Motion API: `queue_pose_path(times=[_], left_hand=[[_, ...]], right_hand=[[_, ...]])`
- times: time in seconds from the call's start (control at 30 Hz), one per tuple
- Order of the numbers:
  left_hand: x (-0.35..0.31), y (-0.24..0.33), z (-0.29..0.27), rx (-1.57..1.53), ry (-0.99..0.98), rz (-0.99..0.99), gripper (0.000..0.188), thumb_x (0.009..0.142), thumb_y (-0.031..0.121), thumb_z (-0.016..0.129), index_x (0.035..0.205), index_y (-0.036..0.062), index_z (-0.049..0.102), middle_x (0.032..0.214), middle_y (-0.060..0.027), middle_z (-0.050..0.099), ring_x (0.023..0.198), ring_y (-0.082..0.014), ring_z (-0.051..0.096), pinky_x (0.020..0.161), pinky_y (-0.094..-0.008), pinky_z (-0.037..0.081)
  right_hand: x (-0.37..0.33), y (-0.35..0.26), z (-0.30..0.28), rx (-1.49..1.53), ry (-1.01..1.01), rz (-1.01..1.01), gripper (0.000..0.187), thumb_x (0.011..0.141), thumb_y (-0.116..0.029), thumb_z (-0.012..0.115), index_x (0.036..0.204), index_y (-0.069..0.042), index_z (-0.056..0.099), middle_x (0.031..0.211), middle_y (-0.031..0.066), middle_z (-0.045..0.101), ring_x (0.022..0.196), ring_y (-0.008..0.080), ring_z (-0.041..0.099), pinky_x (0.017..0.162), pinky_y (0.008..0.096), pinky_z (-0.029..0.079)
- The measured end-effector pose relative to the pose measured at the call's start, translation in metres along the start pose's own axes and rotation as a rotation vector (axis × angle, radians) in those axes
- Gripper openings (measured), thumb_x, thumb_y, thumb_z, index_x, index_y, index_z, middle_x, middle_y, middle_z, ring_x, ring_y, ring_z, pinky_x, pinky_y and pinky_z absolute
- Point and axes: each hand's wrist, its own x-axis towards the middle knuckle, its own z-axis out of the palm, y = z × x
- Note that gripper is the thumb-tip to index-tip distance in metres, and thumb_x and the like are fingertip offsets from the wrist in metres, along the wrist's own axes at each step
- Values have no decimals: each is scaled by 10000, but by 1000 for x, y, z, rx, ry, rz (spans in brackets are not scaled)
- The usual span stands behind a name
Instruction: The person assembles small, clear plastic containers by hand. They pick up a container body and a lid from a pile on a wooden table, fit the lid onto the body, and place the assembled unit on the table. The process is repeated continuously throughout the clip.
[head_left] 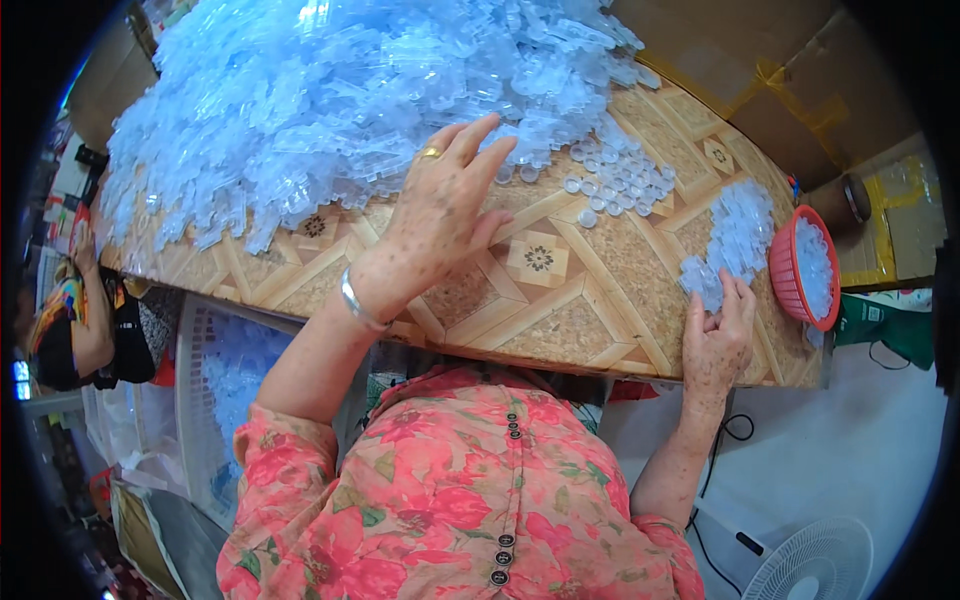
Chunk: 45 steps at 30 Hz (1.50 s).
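Note:
My left hand [436, 207], with a ring and a bangle, is over the near edge of a large heap of clear plastic pieces [350, 90]. Its fingers are stretched out and apart, and I see nothing held in them. At the right, my right hand [722, 340] rests by the table's near edge. Its fingertips touch or nearly touch the lower end of a small pile of similar clear pieces [738, 228]. The thumb stands apart from the fingers. Between the hands, small round clear caps [622, 178] lie in a loose group beside the heap.
A red plastic basket [790, 275] of clear pieces sits at the table's right edge. Cardboard boxes [740, 60] stand behind. A white crate [190, 390] with more pieces is below left, a white fan [815, 565] below right. Another person's arm [95, 310] shows far left.

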Motion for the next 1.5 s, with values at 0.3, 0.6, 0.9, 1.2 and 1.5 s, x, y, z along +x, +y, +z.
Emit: queue_pose_path(times=[0.3,0.6,0.9,1.2,1.5], left_hand=[[9,-11,15,97,-111,61,672,729,106,842,1364,88,619,1453,-141,544,1381,-417,459,1131,-505,417],[-25,20,5,-15,-175,71,612,660,119,869,1232,51,660,1245,-125,621,1248,-379,541,1067,-489,439],[-44,38,-11,-275,-237,51,545,703,99,833,1211,25,649,1167,-153,621,1151,-384,578,961,-473,493],[-45,27,-6,-236,-64,-97,673,798,106,795,1409,15,529,1300,-202,588,1156,-414,590,986,-477,493],[-39,42,6,-378,-200,-131,490,792,76,780,1247,8,612,1073,-172,634,898,-358,656,769,-432,533]], right_hand=[[-8,-15,-3,180,49,-116,406,863,-22,741,1263,-51,681,1260,115,623,597,126,557,587,289,504],[-11,-58,7,330,-68,-280,357,853,-7,745,1203,-62,700,1226,98,659,608,129,622,570,282,526],[-10,-104,37,323,-324,-351,471,864,-184,771,1312,-120,642,1309,107,599,904,277,700,743,407,571],[-6,-119,48,353,-357,-446,279,827,-151,786,1079,-84,685,1253,113,618,1078,319,653,844,438,546],[-23,-94,39,494,-326,-465,288,790,-106,799,1052,-71,687,1184,118,670,1071,322,652,885,434,535]])
